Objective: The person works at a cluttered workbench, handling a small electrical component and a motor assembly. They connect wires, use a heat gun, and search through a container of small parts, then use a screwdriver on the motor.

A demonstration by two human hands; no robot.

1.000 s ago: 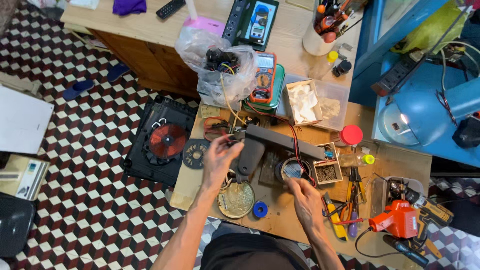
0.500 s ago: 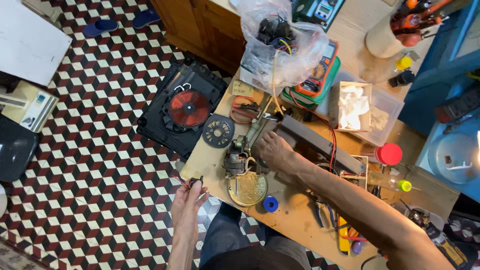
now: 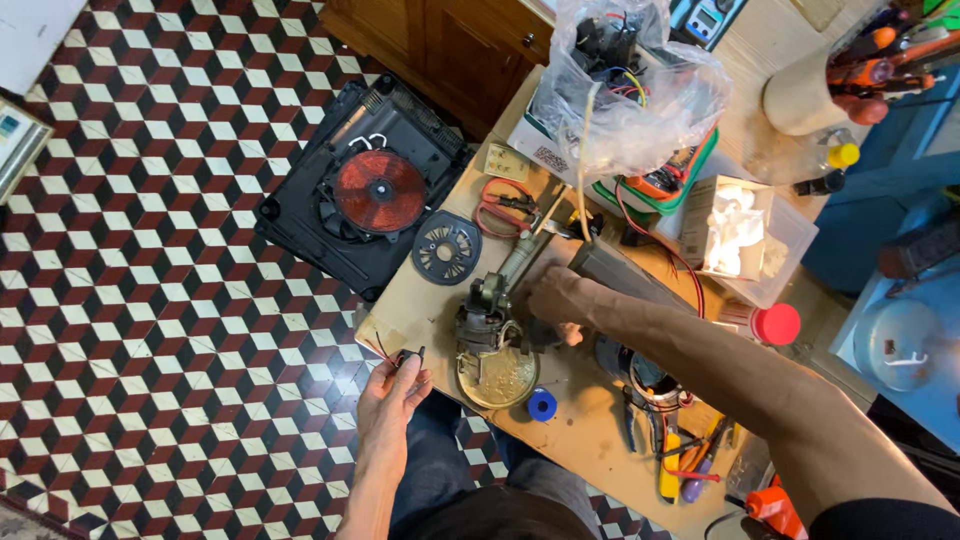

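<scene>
My right hand point(image 3: 558, 300) reaches across the wooden worktable point(image 3: 590, 450) and closes its fingers on a grey motor assembly point(image 3: 488, 318) lying near the table's left edge. A round brass-coloured disc point(image 3: 497, 378) sits at the motor's near end. My left hand point(image 3: 393, 398) is below the table's edge. It pinches a small black part with thin red wires point(image 3: 406, 357) that run up onto the tabletop.
An opened black induction cooker with a copper coil point(image 3: 366, 192) lies on the tiled floor. On the table are a black fan disc point(image 3: 446, 248), blue tape roll point(image 3: 541, 404), plastic bag of parts point(image 3: 640, 100), clear box point(image 3: 755, 235), red-capped bottle point(image 3: 775, 323) and pliers point(image 3: 680, 465).
My left hand left the motor and dropped to the table's edge, taking the wired part. My right hand moved from the round part over to the motor. The view swung left.
</scene>
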